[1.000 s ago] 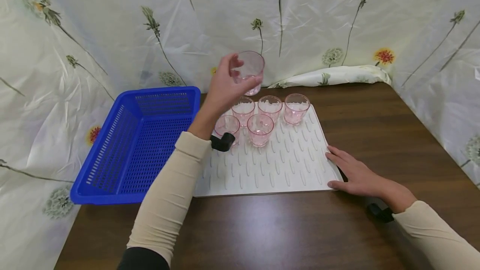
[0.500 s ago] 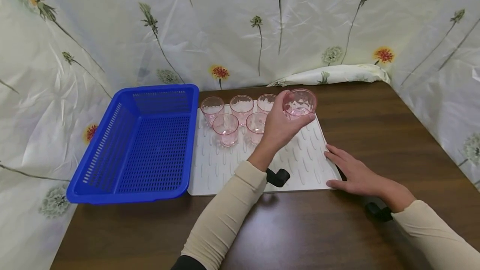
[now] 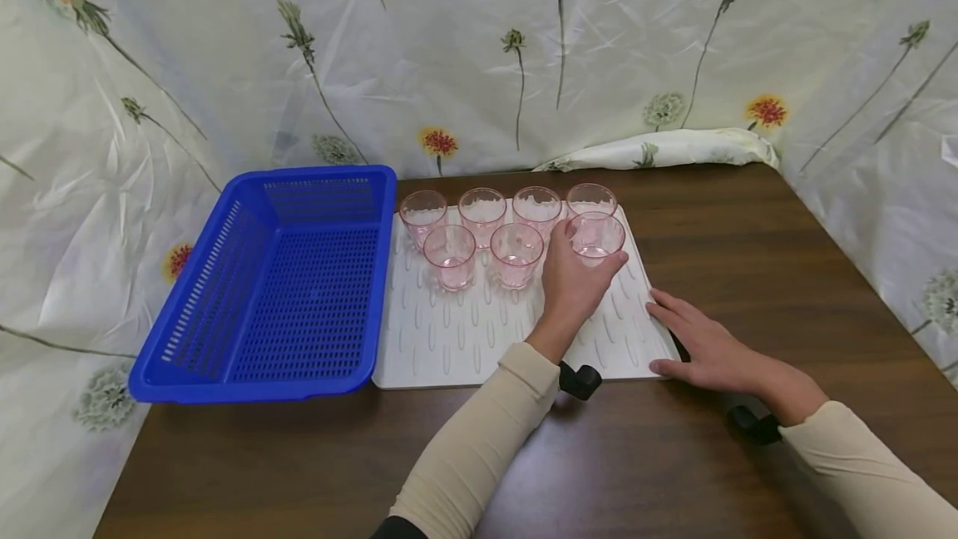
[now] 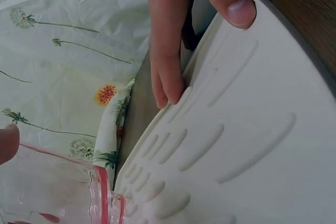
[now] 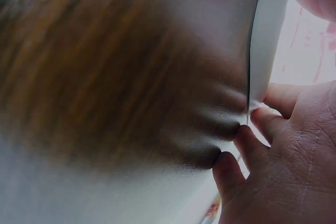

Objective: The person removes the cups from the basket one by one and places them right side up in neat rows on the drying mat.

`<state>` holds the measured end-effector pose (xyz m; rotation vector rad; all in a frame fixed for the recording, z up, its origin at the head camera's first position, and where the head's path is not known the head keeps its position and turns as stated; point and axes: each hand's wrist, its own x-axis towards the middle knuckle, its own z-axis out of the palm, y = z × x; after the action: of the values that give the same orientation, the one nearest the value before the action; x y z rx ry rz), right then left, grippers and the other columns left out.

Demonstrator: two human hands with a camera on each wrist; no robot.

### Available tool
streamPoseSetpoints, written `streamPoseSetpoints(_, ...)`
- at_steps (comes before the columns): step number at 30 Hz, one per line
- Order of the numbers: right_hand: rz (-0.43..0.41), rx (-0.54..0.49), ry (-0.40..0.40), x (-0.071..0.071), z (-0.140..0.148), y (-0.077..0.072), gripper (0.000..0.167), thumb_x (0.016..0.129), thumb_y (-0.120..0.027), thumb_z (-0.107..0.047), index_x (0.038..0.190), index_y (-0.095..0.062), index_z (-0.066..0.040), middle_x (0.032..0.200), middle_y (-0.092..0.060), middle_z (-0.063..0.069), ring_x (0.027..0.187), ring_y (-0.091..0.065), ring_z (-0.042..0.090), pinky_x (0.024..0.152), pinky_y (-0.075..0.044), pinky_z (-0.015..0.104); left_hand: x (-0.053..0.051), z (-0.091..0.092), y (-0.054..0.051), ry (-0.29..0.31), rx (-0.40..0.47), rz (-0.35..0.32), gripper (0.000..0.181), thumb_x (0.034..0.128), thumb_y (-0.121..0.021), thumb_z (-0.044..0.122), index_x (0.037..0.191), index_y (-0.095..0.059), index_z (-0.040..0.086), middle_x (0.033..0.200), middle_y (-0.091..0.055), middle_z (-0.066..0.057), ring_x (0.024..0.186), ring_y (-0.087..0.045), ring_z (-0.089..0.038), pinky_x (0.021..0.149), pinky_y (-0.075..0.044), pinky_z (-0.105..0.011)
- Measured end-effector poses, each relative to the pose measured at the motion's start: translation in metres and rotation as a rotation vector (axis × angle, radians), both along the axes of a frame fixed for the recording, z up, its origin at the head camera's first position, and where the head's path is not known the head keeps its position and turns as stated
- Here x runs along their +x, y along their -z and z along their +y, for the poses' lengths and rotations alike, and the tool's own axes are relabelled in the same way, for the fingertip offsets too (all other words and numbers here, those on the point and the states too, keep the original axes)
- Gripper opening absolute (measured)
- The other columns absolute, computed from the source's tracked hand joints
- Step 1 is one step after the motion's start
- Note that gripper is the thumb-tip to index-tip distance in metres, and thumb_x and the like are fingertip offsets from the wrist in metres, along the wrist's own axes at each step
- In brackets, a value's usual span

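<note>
My left hand (image 3: pixel 572 285) grips a clear pink glass (image 3: pixel 596 239) with thumb and fingers, over the back right part of a white draining mat (image 3: pixel 509 348). Whether the glass's base touches the mat cannot be made out. In the left wrist view, the glass (image 4: pixel 52 187) lies at the lower left, with a fingertip at its rim. Several matching glasses stand upright in a back row, among them one glass (image 3: pixel 591 198) just behind the held one. Two more glasses (image 3: pixel 451 260) stand in front. My right hand (image 3: pixel 711 348) rests with extended fingers against the mat's right edge.
A blue perforated plastic basket (image 3: pixel 262 314) stands left of the mat, its side close to the mat's edge. Brown wooden tabletop (image 3: pixel 748 248) shows around the mat. A floral curtain (image 3: pixel 449 40) hangs behind, its rolled hem (image 3: pixel 674 150) lying on the table's back edge.
My left hand has carried the glass rightward from above the back row, then lowered it toward the front row's right side. The right hand has stayed at the mat's edge.
</note>
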<state>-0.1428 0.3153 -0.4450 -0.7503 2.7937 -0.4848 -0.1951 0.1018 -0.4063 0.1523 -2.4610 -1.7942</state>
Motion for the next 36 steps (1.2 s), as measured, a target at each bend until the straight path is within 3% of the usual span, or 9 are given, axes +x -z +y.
streamPoseSetpoints(6,0.043,-0.029,-0.027,0.0,0.0,0.0,0.084,0.084,-0.072,-0.038,0.146,-0.038,0.006,0.156,-0.029,0.028,0.137,-0.034,0.048,0.102,-0.038,0.07,-0.004,0.004,0.008,-0.009,-0.052,0.004,0.079,0.0796,-0.082,0.034,0.144,-0.04,0.016,0.142,-0.055,-0.003,0.13,-0.055,-0.02,0.109,-0.045,-0.035)
streamPoseSetpoints(12,0.03,-0.028,-0.023,0.0,0.001,0.0,0.084,0.084,-0.072,-0.039,0.147,-0.037,0.005,0.157,-0.028,0.028,0.138,-0.033,0.048,0.103,-0.037,0.071,-0.005,0.006,0.014,-0.03,-0.057,0.003,0.081,0.0795,-0.082,0.032,0.145,-0.039,0.013,0.142,-0.054,-0.007,0.13,-0.054,-0.021,0.11,-0.045,-0.035)
streamPoseSetpoints(27,0.015,-0.012,-0.017,0.0,0.002,0.002,0.085,0.084,-0.071,-0.04,0.148,-0.036,0.003,0.158,-0.027,0.026,0.139,-0.032,0.046,0.103,-0.038,0.071,-0.007,0.009,0.014,-0.041,-0.139,-0.013,0.087,0.0781,-0.083,0.032,0.148,-0.035,0.013,0.142,-0.052,-0.006,0.132,-0.052,-0.021,0.11,-0.045,-0.033)
streamPoseSetpoints(31,0.012,-0.011,-0.011,0.0,0.001,0.001,0.086,0.083,-0.071,-0.041,0.149,-0.036,0.003,0.158,-0.027,0.026,0.139,-0.033,0.047,0.102,-0.038,0.072,-0.004,0.009,0.011,-0.038,-0.199,0.036,0.087,0.0782,-0.083,0.029,0.148,-0.034,0.012,0.143,-0.051,-0.007,0.132,-0.052,-0.021,0.111,-0.044,-0.031)
streamPoseSetpoints(36,0.014,-0.013,-0.009,0.0,0.0,0.0,0.086,0.083,-0.072,-0.04,0.148,-0.037,0.003,0.157,-0.028,0.026,0.138,-0.033,0.047,0.101,-0.038,0.072,0.004,0.009,0.005,-0.037,-0.317,0.153,0.087,0.0807,-0.08,0.031,0.149,-0.032,0.008,0.149,-0.044,-0.007,0.136,-0.047,-0.02,0.113,-0.042,-0.031)
